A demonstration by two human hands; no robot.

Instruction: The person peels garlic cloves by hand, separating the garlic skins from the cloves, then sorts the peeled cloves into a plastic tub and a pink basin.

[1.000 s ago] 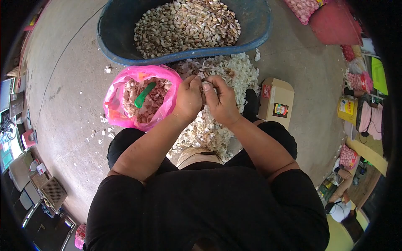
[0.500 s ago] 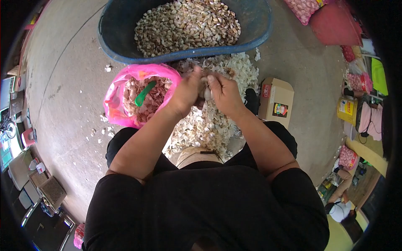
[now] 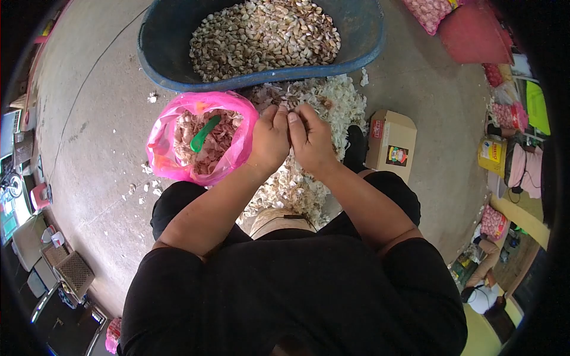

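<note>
My left hand and my right hand meet with bent fingers and thumbs side by side above a heap of garlic skins. The garlic bulb they grip is mostly hidden behind the fingers. Left of my left hand stands an open pink plastic bag with garlic bulbs and papery skins inside. A green-handled tool lies on top of them. Beyond my hands, a big blue tub holds many loose garlic cloves.
A cardboard box stands on the concrete floor to the right, beside my dark shoe. Farther right are a red container, net bags of garlic, a yellow tin and another person. Crates stand at left.
My hands have drawn closer together and turned, fingers now curled over. The garlic bulb that showed between them is covered. The bag and tub stay in place.
</note>
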